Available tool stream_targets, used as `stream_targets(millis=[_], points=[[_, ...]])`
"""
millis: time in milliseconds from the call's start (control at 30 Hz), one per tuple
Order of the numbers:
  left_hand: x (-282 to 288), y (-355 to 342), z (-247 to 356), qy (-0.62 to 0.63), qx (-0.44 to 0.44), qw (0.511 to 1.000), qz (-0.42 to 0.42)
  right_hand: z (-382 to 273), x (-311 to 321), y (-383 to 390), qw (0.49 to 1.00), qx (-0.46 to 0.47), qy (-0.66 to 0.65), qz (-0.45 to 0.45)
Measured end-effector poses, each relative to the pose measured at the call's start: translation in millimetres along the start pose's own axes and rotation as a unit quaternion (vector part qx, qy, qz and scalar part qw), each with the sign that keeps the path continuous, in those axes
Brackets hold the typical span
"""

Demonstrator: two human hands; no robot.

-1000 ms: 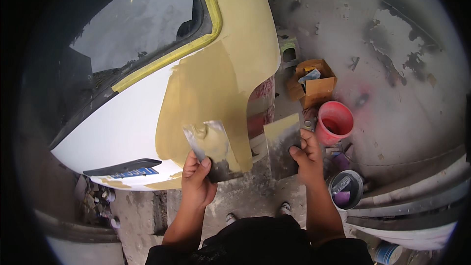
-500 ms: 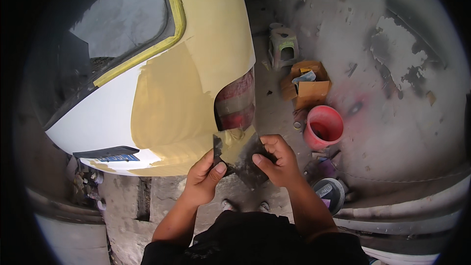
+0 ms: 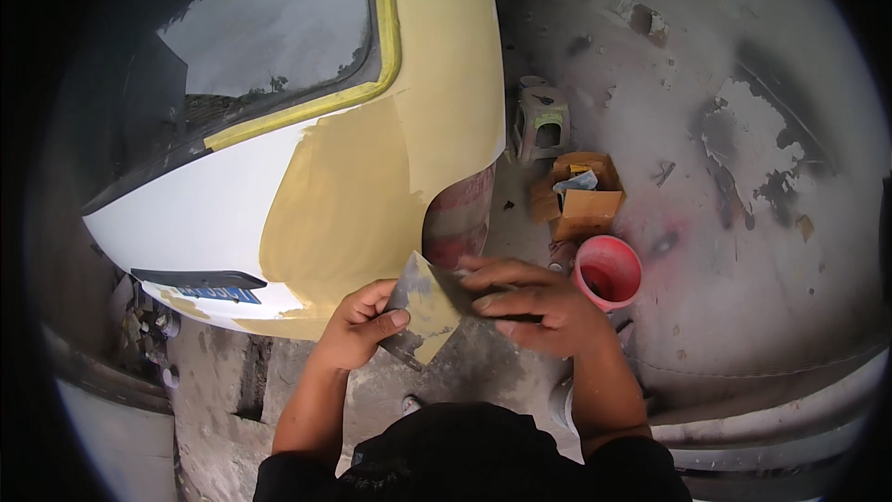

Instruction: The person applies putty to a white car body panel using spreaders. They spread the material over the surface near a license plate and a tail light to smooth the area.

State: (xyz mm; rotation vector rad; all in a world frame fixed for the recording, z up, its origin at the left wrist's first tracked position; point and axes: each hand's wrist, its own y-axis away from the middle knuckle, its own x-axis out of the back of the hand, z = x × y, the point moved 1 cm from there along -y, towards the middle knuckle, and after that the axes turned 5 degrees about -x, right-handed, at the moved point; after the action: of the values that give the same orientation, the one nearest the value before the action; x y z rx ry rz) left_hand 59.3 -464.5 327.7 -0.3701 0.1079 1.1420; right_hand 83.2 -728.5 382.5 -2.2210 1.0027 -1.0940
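Note:
My left hand (image 3: 355, 327) grips a square, dark putty spreader (image 3: 426, 309) by its left corner, thumb on top. Tan putty is smeared over its face. Over the plate's right side, my right hand (image 3: 548, 309) holds a second dark spreader (image 3: 453, 292), its fingers stretched along it and slightly blurred. The blade meets or overlaps the putty-covered plate; I cannot tell whether it is touching. Just beyond my hands is the vehicle's rear corner, where a tan putty patch (image 3: 339, 195) covers part of the white panel (image 3: 200, 204).
Yellow tape (image 3: 388, 46) edges the rear window. Plastic covers the light opening (image 3: 460, 214). At right stand a stool (image 3: 541, 116), an open cardboard box (image 3: 588, 209) and a red bucket (image 3: 609, 270) before a stained wall. Debris (image 3: 153, 335) lies at left.
My right hand has turned palm down, with its spreader drawn across the plate. My left hand has shifted left, tilting its spreader. The view has moved slightly.

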Motion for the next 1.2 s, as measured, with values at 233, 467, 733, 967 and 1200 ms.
stream_targets(millis=[233, 467, 733, 967, 1200], points=[[2.8, 8.4, 7.0, 0.035, -0.005, 0.999, 0.015, 3.7, -3.7, -15.3, 0.98, -0.082, 0.171, -0.063], [-18.2, 9.3, 20.9, 0.04, -0.055, 0.989, 0.128, 4.6, -13.2, -16.3, 0.918, -0.107, 0.367, 0.101], [-17.5, 2.2, 14.0, -0.07, -0.111, 0.981, 0.145, -2.9, -60.5, -27.1, 0.893, -0.108, 0.432, 0.065], [14.1, 16.3, 20.0, -0.218, -0.25, 0.911, 0.245, 21.1, -25.9, -62.9, 0.835, -0.183, 0.504, 0.123], [33.6, 34.4, -12.5, -0.073, -0.146, 0.966, 0.202, 47.9, -5.9, -136.9, 0.754, -0.122, 0.633, 0.125]])
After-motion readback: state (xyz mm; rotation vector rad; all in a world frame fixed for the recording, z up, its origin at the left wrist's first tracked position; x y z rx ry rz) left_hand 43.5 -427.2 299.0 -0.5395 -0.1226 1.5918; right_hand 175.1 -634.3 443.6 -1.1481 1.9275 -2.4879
